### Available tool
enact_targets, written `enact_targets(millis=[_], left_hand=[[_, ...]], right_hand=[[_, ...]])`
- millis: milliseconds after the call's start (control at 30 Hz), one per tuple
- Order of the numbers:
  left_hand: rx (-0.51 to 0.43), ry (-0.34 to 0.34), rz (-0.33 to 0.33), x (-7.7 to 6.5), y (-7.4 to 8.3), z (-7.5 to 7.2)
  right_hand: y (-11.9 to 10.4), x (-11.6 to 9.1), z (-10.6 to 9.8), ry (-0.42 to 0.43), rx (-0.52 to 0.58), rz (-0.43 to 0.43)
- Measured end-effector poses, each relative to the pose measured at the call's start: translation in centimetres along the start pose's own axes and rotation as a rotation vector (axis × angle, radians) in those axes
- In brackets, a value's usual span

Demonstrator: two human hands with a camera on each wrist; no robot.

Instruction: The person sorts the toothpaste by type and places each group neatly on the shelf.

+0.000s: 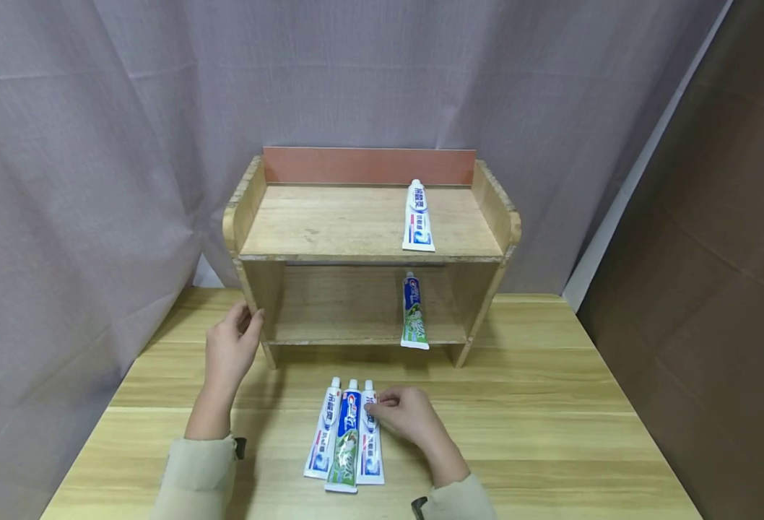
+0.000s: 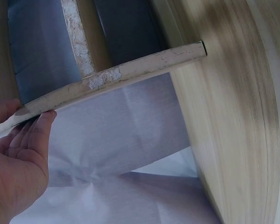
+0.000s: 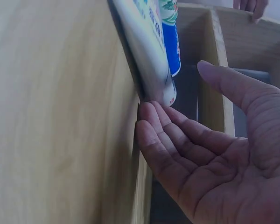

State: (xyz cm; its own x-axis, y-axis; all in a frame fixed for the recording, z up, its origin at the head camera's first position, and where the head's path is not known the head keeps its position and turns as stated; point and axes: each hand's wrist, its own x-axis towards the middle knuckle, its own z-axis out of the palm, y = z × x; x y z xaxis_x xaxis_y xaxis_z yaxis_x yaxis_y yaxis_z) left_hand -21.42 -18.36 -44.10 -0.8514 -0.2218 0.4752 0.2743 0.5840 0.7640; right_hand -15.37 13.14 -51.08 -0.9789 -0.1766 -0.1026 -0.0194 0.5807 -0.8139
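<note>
My left hand (image 1: pixel 231 345) grips the front edge of the wooden shelf's left side panel (image 2: pixel 144 67), thumb on one face and fingers on the other. On the table lie three toothpaste tubes side by side, caps toward the shelf: a white tube (image 1: pixel 323 437) at left, a blue-green tube (image 1: pixel 346 444) in the middle, and another white tube (image 1: pixel 370 451) at right. My right hand (image 1: pixel 414 417) is at the right white tube, near its cap end. In the right wrist view its fingertips (image 3: pixel 148 133) meet that tube while the thumb stands well apart.
The two-tier wooden shelf (image 1: pixel 330 224) stands behind the tubes. One white toothpaste tube (image 1: pixel 418 220) lies on its upper board, and a blue-green toothpaste tube (image 1: pixel 414 314) on the lower board, both toward the right. Grey curtain (image 1: pixel 382 72) hangs behind; a brown curtain (image 1: pixel 713 289) flanks the right.
</note>
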Motion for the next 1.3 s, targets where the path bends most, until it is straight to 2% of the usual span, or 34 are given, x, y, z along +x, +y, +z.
enact_targets(millis=[267, 533, 867, 1300], left_hand=[[-0.011, -0.008, -0.006, 0.0, 0.0, 0.0], [-0.028, -0.006, -0.013, 0.0, 0.1, -0.1], [-0.025, 0.010, 0.002, 0.0, 0.1, 0.0], [-0.023, 0.005, -0.013, -0.2, 0.2, 0.0]], right_hand=[[-0.3, -0.1, 0.7, 0.000, -0.025, 0.028], [-0.6, 0.1, 1.7, 0.044, -0.151, 0.047], [-0.7, 0.3, 1.8, 0.040, -0.148, 0.036], [-0.7, 0.4, 1.7, 0.014, -0.215, 0.007]])
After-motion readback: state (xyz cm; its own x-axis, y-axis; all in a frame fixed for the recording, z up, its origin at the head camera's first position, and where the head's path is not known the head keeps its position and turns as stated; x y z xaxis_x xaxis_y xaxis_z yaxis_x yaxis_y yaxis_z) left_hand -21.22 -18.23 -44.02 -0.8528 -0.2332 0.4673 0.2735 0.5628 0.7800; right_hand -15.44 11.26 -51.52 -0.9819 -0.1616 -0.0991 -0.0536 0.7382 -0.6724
